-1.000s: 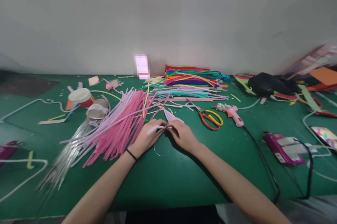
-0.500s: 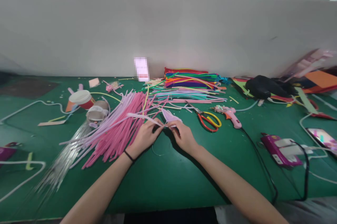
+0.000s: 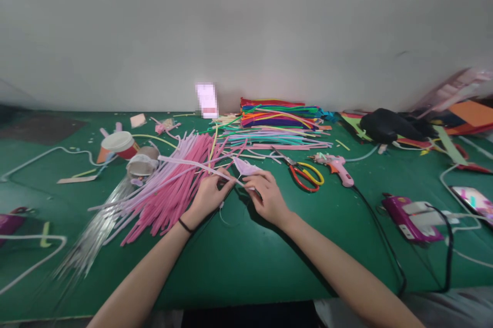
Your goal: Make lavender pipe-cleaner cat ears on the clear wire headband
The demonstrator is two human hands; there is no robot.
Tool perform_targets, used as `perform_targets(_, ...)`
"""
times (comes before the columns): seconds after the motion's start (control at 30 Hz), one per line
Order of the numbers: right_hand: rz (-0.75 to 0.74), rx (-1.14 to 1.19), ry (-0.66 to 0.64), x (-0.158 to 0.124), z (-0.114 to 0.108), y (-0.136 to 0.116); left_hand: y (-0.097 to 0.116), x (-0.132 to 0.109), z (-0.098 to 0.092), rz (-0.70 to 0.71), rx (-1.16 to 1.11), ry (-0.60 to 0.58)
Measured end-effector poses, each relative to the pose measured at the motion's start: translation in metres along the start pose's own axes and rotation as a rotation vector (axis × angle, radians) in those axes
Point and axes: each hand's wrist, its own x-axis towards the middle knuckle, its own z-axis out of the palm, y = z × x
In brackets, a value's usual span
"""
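Observation:
My left hand [image 3: 211, 193] pinches a pale lilac pipe cleaner [image 3: 181, 161], whose free length points left over the pile. The fingers of my right hand [image 3: 269, 198] are closed on the same strip near its right end. Just behind those fingers is a lilac petal-shaped piece [image 3: 243, 166], partly covered by my right hand; whether it is gripped too is hard to see. A thin thread or wire curves on the table below my hands. Left of my left hand lies a bundle of pink pipe cleaners [image 3: 175, 192], mixed with lilac ones.
Red-and-yellow-handled pliers or scissors [image 3: 307, 176] and a pink glue gun [image 3: 339, 168] lie to the right. Stacked coloured pipe cleaners [image 3: 279, 115] are at the back. A lidded cup [image 3: 120, 144], thin clear sticks [image 3: 94, 230] and a purple power strip [image 3: 410, 220] flank the area.
The lilac pipe cleaner now reaches farther left and its right end shows between my right fingers. My left hand has shifted slightly left; the petal-shaped piece has moved slightly left.

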Motion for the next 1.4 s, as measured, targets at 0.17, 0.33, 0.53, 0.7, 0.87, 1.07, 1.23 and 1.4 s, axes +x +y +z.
perform_targets(0.17, 0.07, -0.251, 0.071, 0.0, 0.002, -0.004, -0.004, 0.001, -0.001, -0.124, -0.087, 0.06)
perform_targets(0.33, 0.121, -0.361, 0.002, 0.0, 0.009, -0.005, -0.002, 0.0, 0.005, -0.111, 0.082, 0.015)
perform_targets(0.53, 0.128, -0.514, 0.0, 0.002, 0.01, -0.007, 0.005, -0.002, 0.009, 0.02, 0.26, -0.001)
perform_targets(0.7, 0.118, -0.599, -0.001, 0.005, 0.013, -0.009, 0.008, -0.003, 0.009, 0.048, 0.323, -0.051)
perform_targets(0.87, 0.095, -0.604, -0.035, 0.005, 0.015, -0.006, 0.016, -0.007, 0.011, 0.072, 0.339, -0.126)
perform_targets(1.07, 0.065, -0.507, -0.139, 0.004, 0.008, 0.004, 0.02, -0.007, 0.012, -0.013, 0.199, -0.194)
perform_targets(1.23, 0.006, -0.38, -0.264, 0.009, 0.002, 0.014, 0.02, -0.007, 0.011, -0.082, 0.07, -0.178)
perform_targets(1.4, -0.063, -0.265, -0.284, 0.01, -0.004, 0.028, 0.018, -0.008, 0.013, -0.091, -0.1, -0.253)
